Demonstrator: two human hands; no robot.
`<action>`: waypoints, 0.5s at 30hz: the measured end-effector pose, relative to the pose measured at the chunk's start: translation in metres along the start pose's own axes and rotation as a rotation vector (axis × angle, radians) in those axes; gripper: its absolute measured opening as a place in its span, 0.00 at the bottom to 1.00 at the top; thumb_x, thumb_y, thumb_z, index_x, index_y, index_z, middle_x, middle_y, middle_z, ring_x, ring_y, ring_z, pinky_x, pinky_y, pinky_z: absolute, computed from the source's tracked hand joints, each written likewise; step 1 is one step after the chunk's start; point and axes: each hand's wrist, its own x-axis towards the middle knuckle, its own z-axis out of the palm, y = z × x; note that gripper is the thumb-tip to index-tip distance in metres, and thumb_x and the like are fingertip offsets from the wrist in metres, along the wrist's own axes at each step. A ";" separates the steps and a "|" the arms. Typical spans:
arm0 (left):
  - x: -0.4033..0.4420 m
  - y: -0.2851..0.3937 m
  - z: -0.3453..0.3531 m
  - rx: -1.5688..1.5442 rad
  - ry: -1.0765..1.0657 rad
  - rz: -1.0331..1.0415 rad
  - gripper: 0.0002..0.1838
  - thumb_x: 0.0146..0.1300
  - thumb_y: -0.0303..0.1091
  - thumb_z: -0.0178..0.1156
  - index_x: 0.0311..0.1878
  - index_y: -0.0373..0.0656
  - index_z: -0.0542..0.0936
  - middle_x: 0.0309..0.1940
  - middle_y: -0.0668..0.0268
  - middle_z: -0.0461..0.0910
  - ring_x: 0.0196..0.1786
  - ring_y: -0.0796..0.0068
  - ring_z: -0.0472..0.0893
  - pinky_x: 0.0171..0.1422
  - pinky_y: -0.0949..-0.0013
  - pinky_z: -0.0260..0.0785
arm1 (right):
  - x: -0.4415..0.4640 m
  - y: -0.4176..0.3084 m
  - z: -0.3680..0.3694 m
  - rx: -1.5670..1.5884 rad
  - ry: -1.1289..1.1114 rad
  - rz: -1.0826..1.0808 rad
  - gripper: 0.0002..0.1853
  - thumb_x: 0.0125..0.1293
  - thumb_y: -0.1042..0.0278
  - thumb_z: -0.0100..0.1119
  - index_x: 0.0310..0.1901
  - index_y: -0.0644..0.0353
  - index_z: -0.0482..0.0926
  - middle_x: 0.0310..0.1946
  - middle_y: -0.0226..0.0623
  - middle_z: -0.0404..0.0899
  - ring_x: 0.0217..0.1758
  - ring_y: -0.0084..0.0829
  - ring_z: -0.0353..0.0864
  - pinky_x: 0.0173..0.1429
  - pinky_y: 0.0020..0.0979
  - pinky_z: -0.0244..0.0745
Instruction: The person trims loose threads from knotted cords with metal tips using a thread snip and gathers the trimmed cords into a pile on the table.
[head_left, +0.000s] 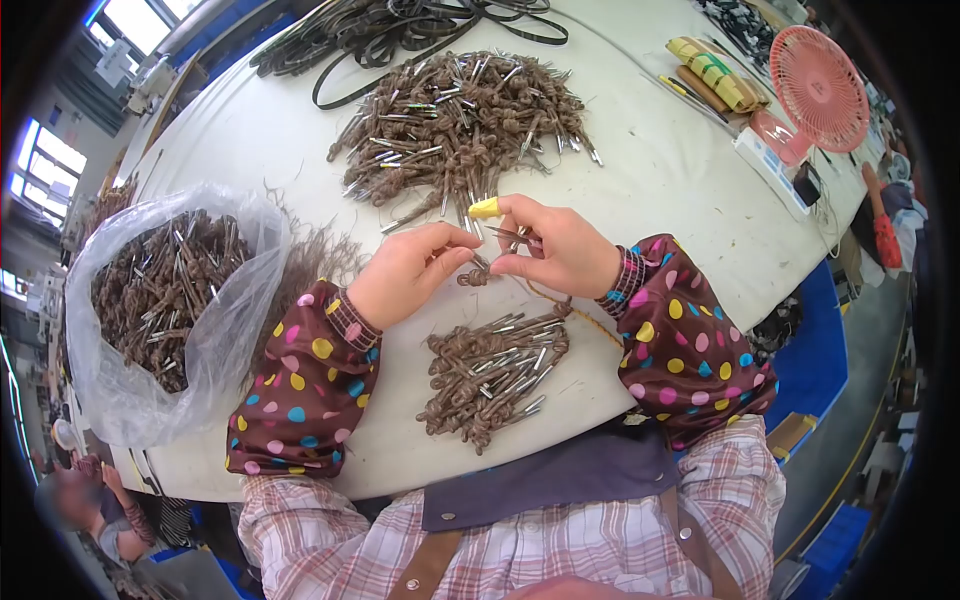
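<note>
Pinching a knotted brown cord (474, 274) near the frame's centre, left hand (415, 270) closed in a fingertip grip; holding pointed metal snips (522, 239) in the right hand's (562, 250) curled grip, between upper heap (465, 125) and lower heap (490, 380) on the pale surface (650, 200).

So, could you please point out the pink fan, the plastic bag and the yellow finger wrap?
Pink fan (818, 90): head view, on the round grille.
Plastic bag (140, 405): head view, on its lower wall.
Yellow finger wrap (485, 208): head view, its middle.

Pink fan (819, 88); brown sleeves (697, 345) (multicoloured dots, cheerful).
</note>
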 end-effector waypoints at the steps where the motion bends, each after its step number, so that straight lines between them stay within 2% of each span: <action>1: 0.000 0.001 -0.001 0.038 -0.029 -0.014 0.10 0.63 0.32 0.55 0.42 0.37 0.79 0.32 0.56 0.80 0.33 0.62 0.79 0.39 0.67 0.71 | 0.000 0.000 -0.001 -0.011 0.007 0.008 0.29 0.55 0.67 0.65 0.59 0.56 0.68 0.29 0.30 0.75 0.24 0.23 0.72 0.31 0.25 0.70; 4: -0.002 0.007 -0.003 0.131 -0.112 -0.028 0.12 0.62 0.38 0.56 0.37 0.37 0.81 0.30 0.55 0.79 0.31 0.62 0.78 0.38 0.67 0.70 | 0.001 0.005 0.004 -0.026 0.053 -0.064 0.28 0.55 0.65 0.66 0.57 0.56 0.68 0.29 0.33 0.76 0.26 0.28 0.76 0.33 0.26 0.72; 6: -0.004 0.002 0.003 0.066 -0.156 -0.035 0.12 0.62 0.37 0.57 0.39 0.37 0.80 0.31 0.55 0.80 0.32 0.64 0.79 0.38 0.68 0.71 | -0.001 0.004 0.007 -0.046 0.088 -0.061 0.27 0.54 0.63 0.66 0.56 0.56 0.69 0.31 0.36 0.78 0.30 0.35 0.80 0.36 0.30 0.74; 7: -0.005 0.000 0.004 0.033 -0.190 -0.085 0.11 0.62 0.35 0.58 0.41 0.37 0.80 0.31 0.57 0.81 0.33 0.69 0.80 0.40 0.70 0.71 | -0.002 0.007 0.011 -0.014 0.097 -0.056 0.27 0.54 0.61 0.66 0.55 0.56 0.68 0.33 0.39 0.79 0.33 0.40 0.80 0.37 0.33 0.74; 9: -0.006 -0.007 0.005 -0.139 -0.222 -0.163 0.12 0.63 0.33 0.57 0.43 0.34 0.79 0.33 0.63 0.82 0.35 0.78 0.77 0.43 0.73 0.70 | -0.002 0.009 0.015 0.003 0.129 -0.119 0.28 0.54 0.60 0.65 0.56 0.56 0.68 0.33 0.42 0.78 0.36 0.44 0.80 0.40 0.37 0.74; 11: -0.004 -0.003 0.001 -0.281 -0.245 -0.251 0.12 0.65 0.32 0.55 0.45 0.33 0.78 0.36 0.66 0.81 0.34 0.82 0.75 0.40 0.78 0.68 | -0.002 0.004 0.013 -0.014 0.114 -0.112 0.27 0.55 0.60 0.64 0.55 0.58 0.67 0.34 0.42 0.78 0.36 0.45 0.79 0.40 0.39 0.73; 15: -0.004 -0.004 0.001 -0.415 -0.194 -0.299 0.11 0.64 0.32 0.57 0.43 0.35 0.80 0.35 0.66 0.81 0.31 0.84 0.74 0.35 0.79 0.66 | -0.005 -0.003 0.012 0.006 0.121 -0.104 0.25 0.55 0.60 0.63 0.53 0.59 0.67 0.35 0.41 0.78 0.38 0.44 0.79 0.41 0.38 0.73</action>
